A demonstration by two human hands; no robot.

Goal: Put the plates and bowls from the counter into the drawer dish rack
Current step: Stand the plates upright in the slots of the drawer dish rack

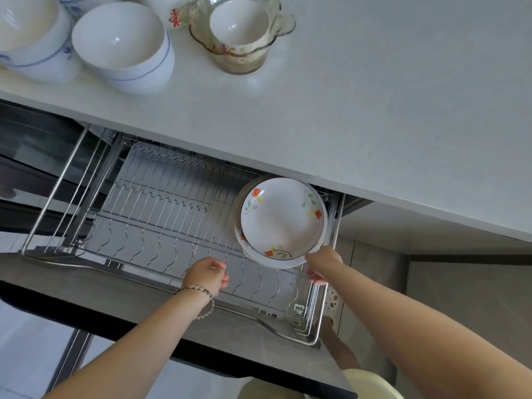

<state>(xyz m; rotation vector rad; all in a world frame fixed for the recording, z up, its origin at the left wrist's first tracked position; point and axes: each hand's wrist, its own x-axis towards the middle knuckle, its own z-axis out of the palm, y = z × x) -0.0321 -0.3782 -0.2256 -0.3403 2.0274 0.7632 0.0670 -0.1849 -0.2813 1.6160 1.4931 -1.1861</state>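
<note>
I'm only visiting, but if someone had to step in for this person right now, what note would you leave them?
Left hand: loosely curled over the rack's front wires, holding nothing.
Right hand: grips the near rim of the floral plates.
Where: the plates are at the right end of the drawer dish rack. The white bowls and a glass bowl with a small bowl inside are on the counter.
Done: plates are in the rack, not yet released.
Left: let go, then bring the bowls down.
</note>
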